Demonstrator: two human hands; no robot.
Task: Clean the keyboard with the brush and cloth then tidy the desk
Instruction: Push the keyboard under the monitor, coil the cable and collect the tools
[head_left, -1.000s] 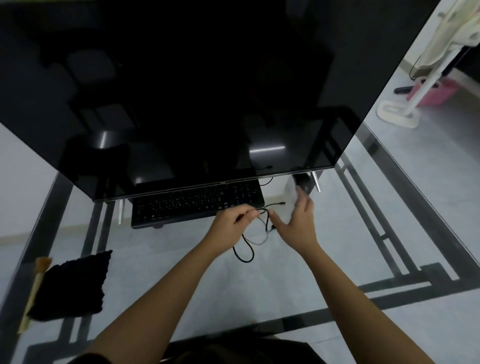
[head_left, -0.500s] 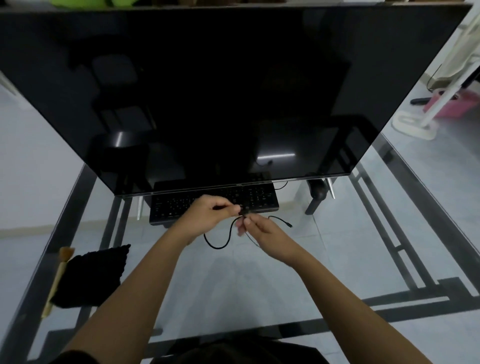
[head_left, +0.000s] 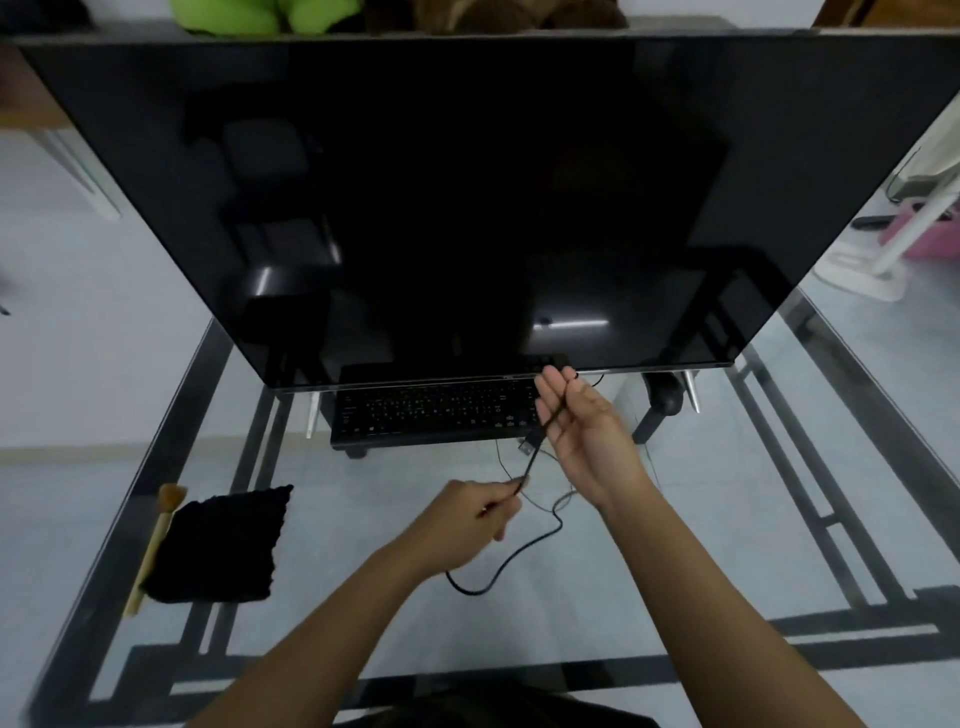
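A black keyboard (head_left: 436, 413) lies on the glass desk (head_left: 753, 519), partly under the big dark monitor (head_left: 467, 208). Its thin black cable (head_left: 511, 558) loops over the glass in front of it. My left hand (head_left: 467, 525) pinches the cable. My right hand (head_left: 587, 431) is raised in front of the keyboard's right end, palm up, with the cable running across its fingers and the USB plug (head_left: 529, 446) hanging beside it. A black cloth (head_left: 218, 545) lies at the left, with a wooden-handled brush (head_left: 156, 540) along its left edge.
The monitor's metal feet (head_left: 691, 397) stand on the glass beside the keyboard. A dark desk leg (head_left: 660, 410) shows through the top at the right. On the floor at the far right are a white fan base (head_left: 857, 270) and a pink object (head_left: 930, 236).
The view has tilted upward, showing more monitor. My left hand has drawn back toward me with the cable, and my right hand has lifted up to the keyboard's right end, stretching the cable between them.
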